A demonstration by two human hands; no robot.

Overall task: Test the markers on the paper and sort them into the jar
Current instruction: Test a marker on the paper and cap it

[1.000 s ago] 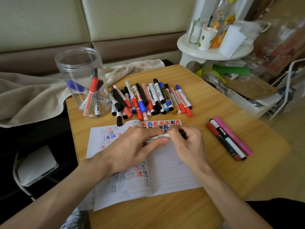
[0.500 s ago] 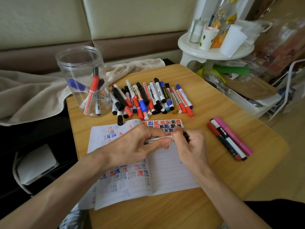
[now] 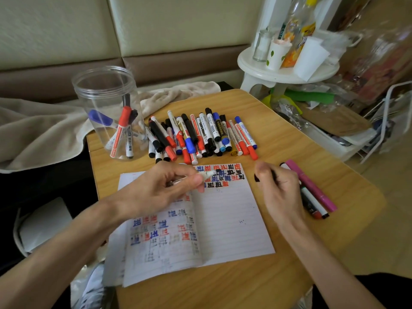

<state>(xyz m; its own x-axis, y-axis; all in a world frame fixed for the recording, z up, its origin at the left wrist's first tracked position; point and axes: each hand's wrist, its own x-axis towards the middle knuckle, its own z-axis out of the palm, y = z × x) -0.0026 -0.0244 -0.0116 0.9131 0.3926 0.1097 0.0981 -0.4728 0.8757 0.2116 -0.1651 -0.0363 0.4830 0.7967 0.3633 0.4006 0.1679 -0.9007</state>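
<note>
My left hand grips a white-bodied marker, uncapped, its dark tip over the top rows of the lined notebook. My right hand pinches the marker's black cap off the page's right edge. A clear plastic jar stands at the table's back left with three or so markers inside. A heap of several red, blue and black markers lies behind the notebook. The page top carries red, blue and black test marks.
Three markers, one pink, lie on the wooden table right of my right hand. A beige blanket lies left of the jar. A white side stand with bottles and cups stands at back right.
My hands were together on the capped marker. My right hand has pulled the black cap off and moved right, leaving the bare tip over the page.
</note>
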